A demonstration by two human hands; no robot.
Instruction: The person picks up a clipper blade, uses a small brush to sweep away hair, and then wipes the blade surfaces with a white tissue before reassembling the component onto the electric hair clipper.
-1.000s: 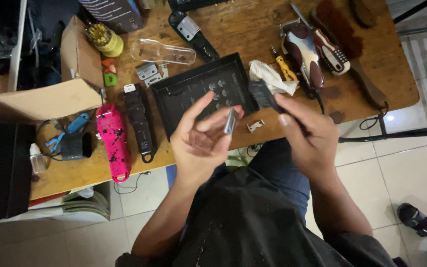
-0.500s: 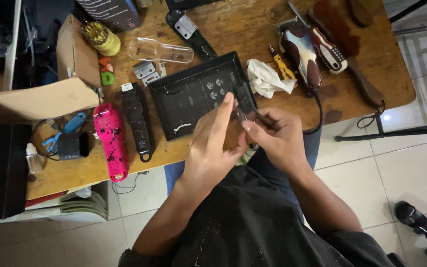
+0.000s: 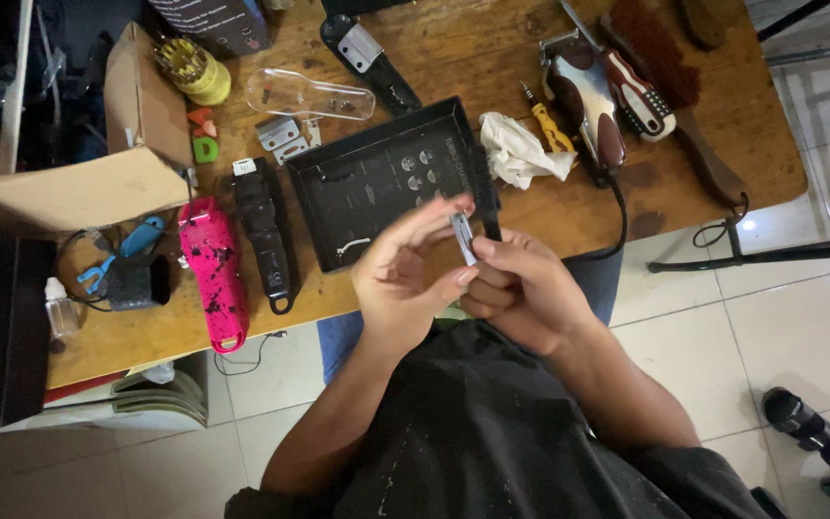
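Note:
My left hand [image 3: 405, 279] and my right hand [image 3: 521, 288] meet over the near edge of a wooden workbench [image 3: 492, 38]. Between their fingertips stands a small flat metal clipper blade [image 3: 462, 235], pinched from both sides. Just beyond the hands lies a black shallow tray [image 3: 377, 183] with a few small round parts in it. A black hair clipper body [image 3: 263, 231] and a pink spattered clipper [image 3: 213, 274] lie left of the tray.
A crumpled white cloth [image 3: 516, 149], a yellow-handled screwdriver [image 3: 549, 125] and a brown corded clipper [image 3: 588, 106] lie to the right. A cardboard box [image 3: 79, 163], a clear plastic guard [image 3: 309, 94] and a brush [image 3: 684, 106] are also on the bench. Tiled floor lies below.
My hands have come together from apart. The blade held by my left hand a second ago is now gripped between both, and the hands have shifted slightly left along the bench edge.

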